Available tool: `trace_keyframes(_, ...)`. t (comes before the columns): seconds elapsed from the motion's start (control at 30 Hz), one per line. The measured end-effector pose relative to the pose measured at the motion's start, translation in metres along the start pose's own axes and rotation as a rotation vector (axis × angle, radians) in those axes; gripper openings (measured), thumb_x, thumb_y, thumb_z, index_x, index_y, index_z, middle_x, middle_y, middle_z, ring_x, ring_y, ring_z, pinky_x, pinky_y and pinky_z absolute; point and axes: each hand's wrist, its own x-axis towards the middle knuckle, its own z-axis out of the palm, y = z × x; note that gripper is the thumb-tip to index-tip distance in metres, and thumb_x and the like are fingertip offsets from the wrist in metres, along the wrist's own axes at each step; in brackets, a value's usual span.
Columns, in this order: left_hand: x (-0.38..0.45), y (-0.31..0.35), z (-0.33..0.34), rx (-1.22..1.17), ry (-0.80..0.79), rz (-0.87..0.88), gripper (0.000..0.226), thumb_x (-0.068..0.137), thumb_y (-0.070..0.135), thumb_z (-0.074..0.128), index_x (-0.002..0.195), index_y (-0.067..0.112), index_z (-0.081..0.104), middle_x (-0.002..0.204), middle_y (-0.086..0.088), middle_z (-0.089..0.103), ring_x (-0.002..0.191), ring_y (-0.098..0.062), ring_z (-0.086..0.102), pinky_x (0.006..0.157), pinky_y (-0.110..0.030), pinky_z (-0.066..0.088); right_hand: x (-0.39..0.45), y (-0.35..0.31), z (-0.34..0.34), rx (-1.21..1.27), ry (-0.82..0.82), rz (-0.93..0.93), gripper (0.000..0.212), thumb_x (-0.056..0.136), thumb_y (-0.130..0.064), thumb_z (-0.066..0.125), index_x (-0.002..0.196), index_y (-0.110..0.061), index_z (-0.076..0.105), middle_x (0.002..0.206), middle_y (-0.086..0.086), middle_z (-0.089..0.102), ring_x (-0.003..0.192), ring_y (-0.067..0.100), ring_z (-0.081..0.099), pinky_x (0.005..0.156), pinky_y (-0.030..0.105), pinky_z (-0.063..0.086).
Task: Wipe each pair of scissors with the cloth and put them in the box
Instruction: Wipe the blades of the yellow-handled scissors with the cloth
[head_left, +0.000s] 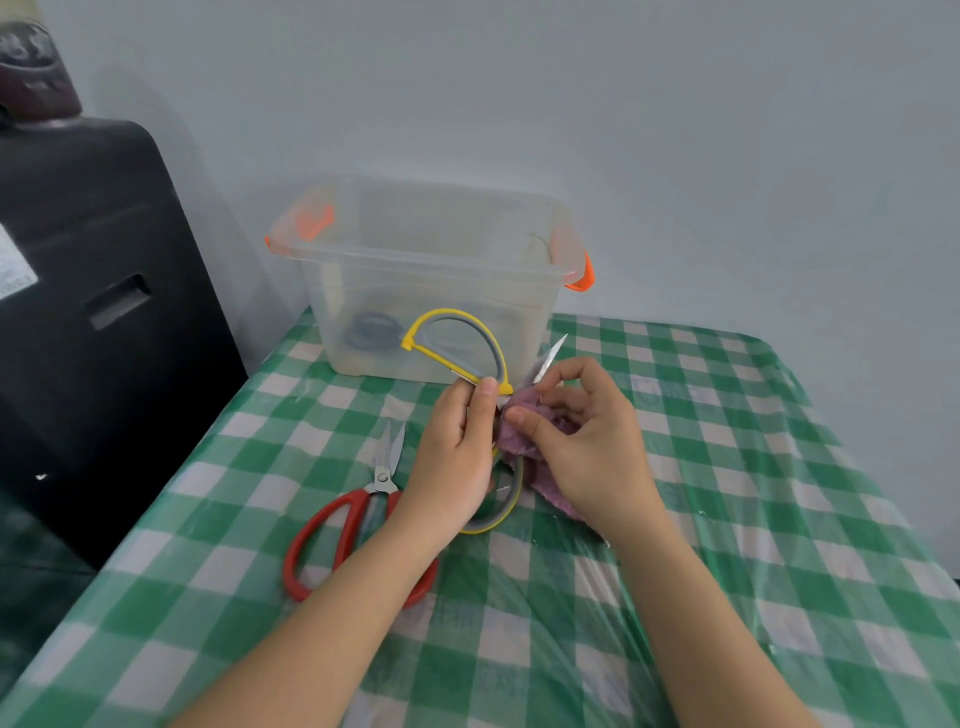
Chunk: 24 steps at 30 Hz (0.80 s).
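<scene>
My left hand (457, 447) grips the yellow-and-grey scissors (470, 343) near the pivot, their handles spread wide, one loop raised in front of the box. My right hand (576, 436) pinches the purple cloth (519, 431) against a blade whose tip (553, 353) sticks up above my fingers. The red-handled scissors (332, 525) lie shut on the tablecloth, partly under my left forearm. The clear plastic box (436, 260) with orange latches stands at the table's far edge, a dark grey pair of scissors (371, 330) showing dimly through its wall.
The table carries a green-and-white checked cloth (727, 519) under clear plastic. A large black appliance (93, 312) stands at the left beside the table. A pale wall runs close behind the box.
</scene>
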Motion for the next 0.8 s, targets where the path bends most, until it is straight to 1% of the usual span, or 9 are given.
trace_keyframes(0.1,0.0002,0.0006,-0.0001,0.001,0.001,-0.013,0.034,0.102,0.036,0.038,0.097,0.006,0.055,0.067,0.005,0.039,0.064,-0.012,0.042,0.077,-0.053,0.049,-0.0006,-0.0035,-0.002,0.094,-0.029,0.042,0.033,0.087,0.006,0.064,0.085,-0.024,0.051,0.075,0.009,0.071,0.063,0.033,0.066,0.068,0.057,0.057)
trace_keyframes(0.17,-0.0009,0.0011,-0.0007,-0.007,-0.008,-0.024,0.03,0.102,0.037,0.038,0.095,0.016,0.057,0.069,0.006,0.042,0.067,-0.01,0.045,0.08,-0.052,0.05,-0.0013,-0.0038,-0.0028,0.109,-0.036,0.057,0.03,0.091,0.008,0.058,0.086,-0.021,0.05,0.074,0.013,0.07,0.06,0.035,0.064,0.062,0.054,0.055)
trace_keyframes(0.23,-0.0019,0.0025,-0.0016,-0.021,-0.013,-0.038,0.024,0.102,0.038,0.037,0.089,0.032,0.057,0.069,0.007,0.044,0.063,-0.002,0.046,0.079,-0.05,0.051,-0.0012,-0.0021,-0.0033,0.101,-0.036,0.034,0.032,0.094,0.006,0.052,0.087,-0.026,0.049,0.072,0.021,0.065,0.058,0.035,0.057,0.058,0.049,0.051)
trace_keyframes(0.33,-0.002,0.004,-0.0023,-0.043,-0.015,-0.07,0.024,0.102,0.041,0.036,0.089,0.036,0.055,0.072,0.001,0.044,0.055,0.0,0.043,0.07,-0.051,0.053,0.0003,0.0003,-0.0038,0.062,-0.031,-0.004,0.032,0.095,-0.003,0.047,0.087,-0.034,0.047,0.069,0.025,0.06,0.058,0.037,0.048,0.06,0.052,0.044)
trace_keyframes(0.43,-0.0011,0.0039,-0.0017,-0.04,-0.001,-0.064,0.028,0.102,0.041,0.036,0.091,0.023,0.055,0.07,0.0,0.041,0.059,-0.009,0.043,0.068,-0.051,0.052,0.0004,-0.0018,-0.0034,0.137,-0.042,0.026,0.028,0.096,0.001,0.052,0.09,-0.026,0.046,0.068,0.007,0.069,0.061,0.028,0.061,0.064,0.041,0.051)
trace_keyframes(0.53,-0.0011,0.0008,0.0003,-0.047,0.003,-0.041,0.028,0.102,0.04,0.036,0.084,0.024,0.052,0.073,0.0,0.045,0.062,-0.008,0.045,0.061,-0.039,0.05,-0.0017,-0.0018,-0.0005,0.108,-0.018,0.04,0.034,0.085,-0.004,0.071,0.087,-0.027,0.047,0.079,0.008,0.073,0.071,0.03,0.068,0.072,0.044,0.054)
trace_keyframes(0.63,-0.0013,-0.0002,0.0027,-0.037,-0.012,-0.011,0.026,0.102,0.038,0.035,0.084,0.03,0.052,0.083,0.002,0.055,0.073,-0.01,0.05,0.075,-0.044,0.049,-0.0008,-0.0018,0.0013,0.049,0.05,0.035,0.039,0.075,-0.01,0.082,0.084,-0.028,0.049,0.077,-0.013,0.067,0.074,0.008,0.064,0.072,0.025,0.049)
trace_keyframes(0.73,-0.0028,0.001,0.0027,-0.016,-0.017,0.034,0.025,0.103,0.033,0.035,0.084,0.032,0.051,0.078,0.007,0.048,0.069,-0.005,0.046,0.078,-0.046,0.048,-0.0006,-0.0023,0.0034,0.048,0.089,0.025,0.038,0.073,-0.014,0.083,0.084,-0.024,0.048,0.073,-0.009,0.063,0.066,0.003,0.059,0.063,0.015,0.043)
trace_keyframes(0.8,-0.005,0.0017,0.0018,0.01,-0.02,0.082,0.025,0.103,0.03,0.036,0.082,0.03,0.049,0.074,0.009,0.042,0.067,-0.004,0.044,0.074,-0.045,0.048,-0.0017,-0.0031,0.0057,0.068,0.108,0.02,0.036,0.076,-0.013,0.082,0.083,-0.021,0.047,0.068,-0.005,0.06,0.057,0.003,0.054,0.056,0.014,0.041)
